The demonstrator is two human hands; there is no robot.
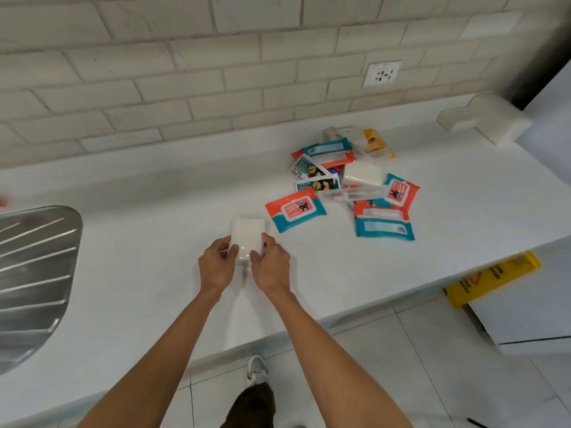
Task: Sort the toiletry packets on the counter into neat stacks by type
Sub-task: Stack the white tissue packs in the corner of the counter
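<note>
Near the front of the counter (148,193), the left hand (217,268) and right hand (271,267) pinch the white packet (248,233) by its 2 long sides, fingers (266,240) curled on its edges. It looks light, soft and slick-wrapped, so side grips suit it. The unsorted pile (349,186) lies off right.
</note>
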